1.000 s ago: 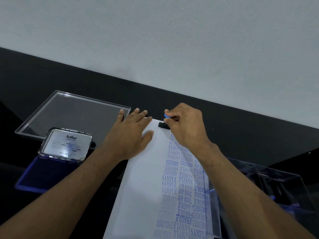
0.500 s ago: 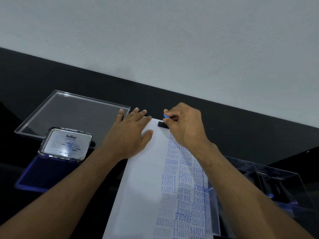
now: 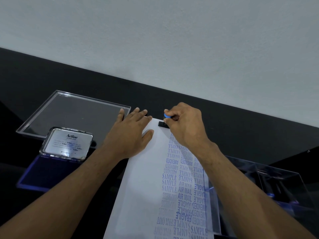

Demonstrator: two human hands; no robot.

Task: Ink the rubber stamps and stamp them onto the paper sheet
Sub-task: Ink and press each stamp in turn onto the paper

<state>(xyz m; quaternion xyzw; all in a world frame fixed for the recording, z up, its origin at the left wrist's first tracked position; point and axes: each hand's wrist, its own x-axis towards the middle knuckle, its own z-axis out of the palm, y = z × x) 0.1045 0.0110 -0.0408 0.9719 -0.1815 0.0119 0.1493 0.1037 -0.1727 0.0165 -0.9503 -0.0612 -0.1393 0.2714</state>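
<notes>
A long white paper sheet point(image 3: 143, 183) lies on the black table, its right half covered with several blue stamped words. My right hand point(image 3: 184, 126) pinches a small rubber stamp point(image 3: 164, 120) with a blue knob and black base, pressed down on the sheet's far edge. My left hand point(image 3: 131, 135) rests flat on the paper's far left corner, fingers straight. To the left sits the open blue ink pad point(image 3: 44, 171), its silver Artline lid point(image 3: 66, 144) tipped back.
A clear plastic tray lid point(image 3: 72, 112) lies at the far left behind the ink pad. A clear plastic box point(image 3: 276, 183) holding more stamps stands at the right, next to the paper. A white wall rises behind the table.
Almost nothing has moved. My right hand stays on the stamp at the sheet's far edge and my left hand keeps resting on the paper.
</notes>
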